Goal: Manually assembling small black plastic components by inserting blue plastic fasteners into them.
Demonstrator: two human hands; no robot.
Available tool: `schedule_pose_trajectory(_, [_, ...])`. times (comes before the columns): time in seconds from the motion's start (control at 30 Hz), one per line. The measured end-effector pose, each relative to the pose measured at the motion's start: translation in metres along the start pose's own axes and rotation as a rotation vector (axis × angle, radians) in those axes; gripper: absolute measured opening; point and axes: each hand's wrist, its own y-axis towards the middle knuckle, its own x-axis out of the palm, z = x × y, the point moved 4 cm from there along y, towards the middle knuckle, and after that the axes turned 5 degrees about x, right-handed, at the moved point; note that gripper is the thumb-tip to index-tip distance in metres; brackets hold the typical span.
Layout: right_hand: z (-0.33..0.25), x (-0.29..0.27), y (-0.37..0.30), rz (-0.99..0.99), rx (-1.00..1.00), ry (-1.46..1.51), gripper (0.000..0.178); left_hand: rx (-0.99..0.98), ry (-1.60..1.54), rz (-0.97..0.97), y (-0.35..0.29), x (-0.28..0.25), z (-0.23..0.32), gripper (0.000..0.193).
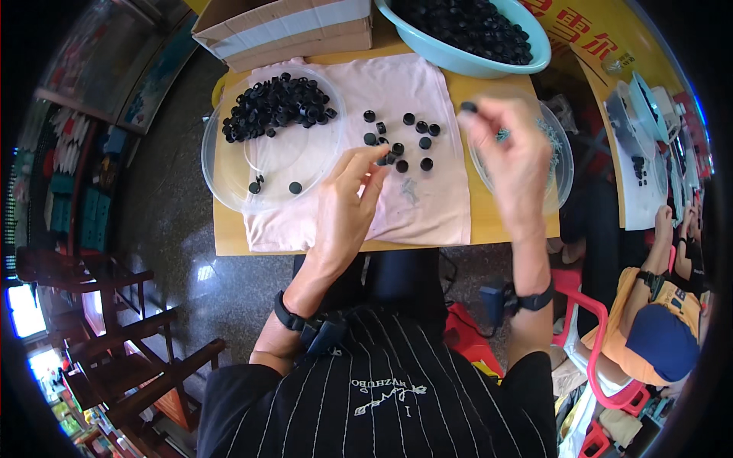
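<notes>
Head view looks straight down on a small wooden desk in the upper middle of the frame, mostly covered by a pale pink cloth. The left hand reaches in from the lower centre; its grip is closed, thumb and fingertips pinching a small black cap at the edge of a loose scatter of black caps lying on the cloth at centre. The right hand is raised at centre right, its grip closed too, thumb and forefinger pinching another black cap above the edge of a clear round dish that holds small pale parts, too blurred to tell apart. At the upper left of the desk sits a clear plastic lid with a heap of black caps piled along its far side and two single ones near its front. A light blue basin full of more black caps stands at the top edge, right of centre, and a cardboard box sits beside it at upper left. Another person in an orange top sits at the lower right.
</notes>
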Motion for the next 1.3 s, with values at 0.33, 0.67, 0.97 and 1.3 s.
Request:
schedule_pose_trajectory(0.33, [0.056, -0.002, 0.096, 0.119, -0.012, -0.470, 0.035, 0.166, 0.484, 0.029, 0.022, 0.011, -0.004, 0.024])
schedule_pose_trajectory(0.67, [0.011, 0.007, 0.030, 0.051, -0.060, -0.250, 0.028, 0.204, 0.442, -0.006, 0.019, 0.011, -0.016, 0.017])
schedule_pose_trajectory(0.97, [0.005, 0.033, -0.061, -0.126, 0.081, -0.025, 0.019, 0.096, 0.196, -0.013, 0.003, -0.001, -0.013, 0.028])
schedule_pose_trajectory(1.3, [-0.007, 0.045, -0.093, -0.146, 0.134, 0.139, 0.021, -0.062, -0.656, -0.043, -0.023, 0.002, -0.005, 0.043])
